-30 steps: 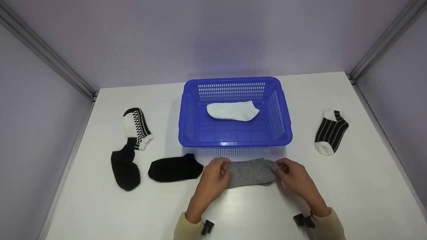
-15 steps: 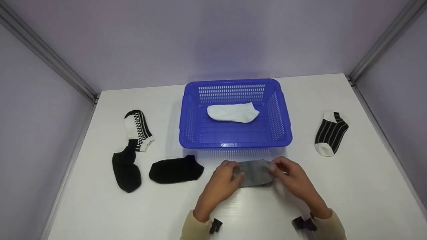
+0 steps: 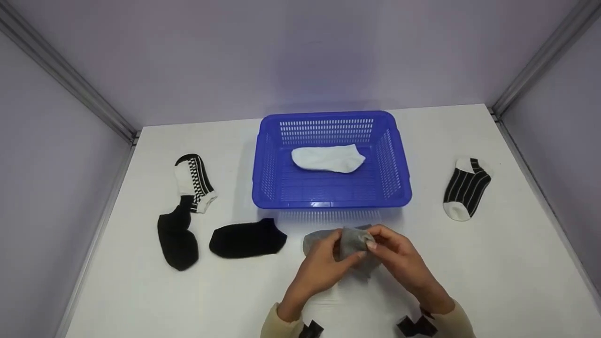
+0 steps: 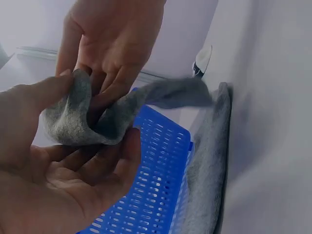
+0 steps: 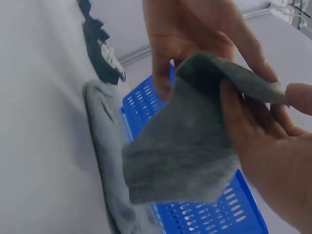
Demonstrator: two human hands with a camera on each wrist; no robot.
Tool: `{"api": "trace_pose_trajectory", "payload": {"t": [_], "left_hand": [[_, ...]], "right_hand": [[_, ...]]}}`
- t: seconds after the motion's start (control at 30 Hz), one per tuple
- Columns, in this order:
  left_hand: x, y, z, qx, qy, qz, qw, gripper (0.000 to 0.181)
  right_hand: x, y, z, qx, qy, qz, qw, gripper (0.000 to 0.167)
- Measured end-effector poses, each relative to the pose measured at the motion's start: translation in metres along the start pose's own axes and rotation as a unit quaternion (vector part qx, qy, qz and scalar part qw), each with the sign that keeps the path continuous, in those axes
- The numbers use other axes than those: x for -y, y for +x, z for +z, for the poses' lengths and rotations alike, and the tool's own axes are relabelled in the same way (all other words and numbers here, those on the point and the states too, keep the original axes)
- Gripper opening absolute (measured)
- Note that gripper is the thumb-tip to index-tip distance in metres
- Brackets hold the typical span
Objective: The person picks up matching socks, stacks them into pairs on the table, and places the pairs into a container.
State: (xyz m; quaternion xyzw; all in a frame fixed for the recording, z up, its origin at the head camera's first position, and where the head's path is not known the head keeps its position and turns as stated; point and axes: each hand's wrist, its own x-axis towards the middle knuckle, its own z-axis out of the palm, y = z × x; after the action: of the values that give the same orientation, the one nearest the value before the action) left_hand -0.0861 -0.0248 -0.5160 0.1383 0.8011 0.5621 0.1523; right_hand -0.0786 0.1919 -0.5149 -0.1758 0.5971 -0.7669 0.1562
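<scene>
My left hand point(image 3: 324, 263) and right hand point(image 3: 401, 260) both grip one grey sock point(image 3: 353, 241), bent over between them in front of the basket. In the left wrist view that sock point(image 4: 68, 119) curves between the thumb and fingers of the left hand, one end hanging out beyond the hands. In the right wrist view the thumb and fingers of the right hand point(image 5: 273, 131) pinch the upper edge of the raised sock point(image 5: 180, 141). A second grey sock point(image 3: 313, 238) lies flat on the table beneath, partly hidden by the hands.
A blue basket point(image 3: 331, 204) stands behind the hands with a white sock point(image 3: 327, 158) inside. To the left lie two black socks point(image 3: 247, 238) and a checkered black-and-white sock point(image 3: 191, 176). A striped black-and-white sock point(image 3: 467, 188) lies at the right.
The upper grey sock has been lifted off the other and folded over between the hands. The left hand has moved right, closer to the right hand, uncovering the lower sock's left end.
</scene>
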Motion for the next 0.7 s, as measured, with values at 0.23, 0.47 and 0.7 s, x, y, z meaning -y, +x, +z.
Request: {"api": "trace_pose_trajectory", "payload": {"t": [0.23, 0.47, 0.7], "left_hand": [[0.004, 0.004, -0.003, -0.002, -0.128, -0.014, 0.9917, 0.037], [0.004, 0.0, -0.012, 0.043, -0.322, 0.003, 0.9456, 0.044], [0.013, 0.001, -0.017, 0.071, -0.322, 0.003, 0.9442, 0.068]], "right_hand": [[-0.004, 0.001, -0.006, -0.102, -0.151, 0.079, 0.98, 0.037], [-0.014, 0.0, -0.017, -0.017, -0.093, 0.147, 0.9846, 0.046], [-0.013, -0.001, -0.023, -0.035, -0.021, 0.157, 0.9867, 0.026]]}}
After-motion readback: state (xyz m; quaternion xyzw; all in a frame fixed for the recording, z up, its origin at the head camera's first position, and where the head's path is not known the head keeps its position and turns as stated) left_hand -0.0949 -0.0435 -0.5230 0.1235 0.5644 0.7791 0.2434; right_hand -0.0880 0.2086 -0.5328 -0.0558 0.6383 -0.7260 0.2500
